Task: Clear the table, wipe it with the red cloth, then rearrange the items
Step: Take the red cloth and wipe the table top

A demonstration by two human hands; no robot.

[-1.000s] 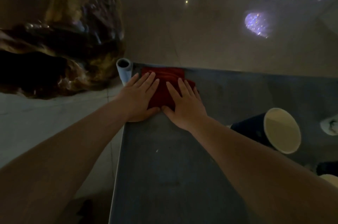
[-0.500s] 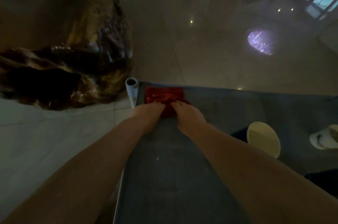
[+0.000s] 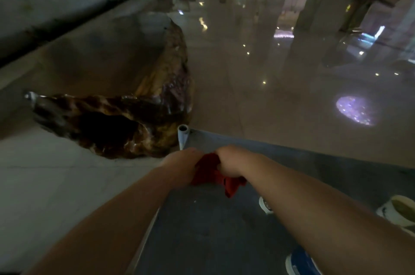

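The red cloth point(image 3: 213, 173) is bunched up above the far left part of the dark grey table point(image 3: 202, 229). My left hand point(image 3: 183, 162) and my right hand point(image 3: 232, 161) both grip it, fingers curled into the fabric. A loose corner of the cloth hangs down toward the tabletop below my right wrist. A pale tube-shaped table post point(image 3: 183, 135) stands at the far left corner, just beyond my left hand.
A white cup point(image 3: 397, 209) sits at the right edge, a small pale object point(image 3: 265, 205) peeks from under my right forearm, and a blue item point(image 3: 301, 261) lies at the near right. A large dark polished wood piece point(image 3: 123, 121) rests on the shiny floor left of the table.
The cloth lay flat under both palms at the far corner. Both hands have since closed on it and lifted it, bunched, off the tabletop. My view has tilted up toward the room.
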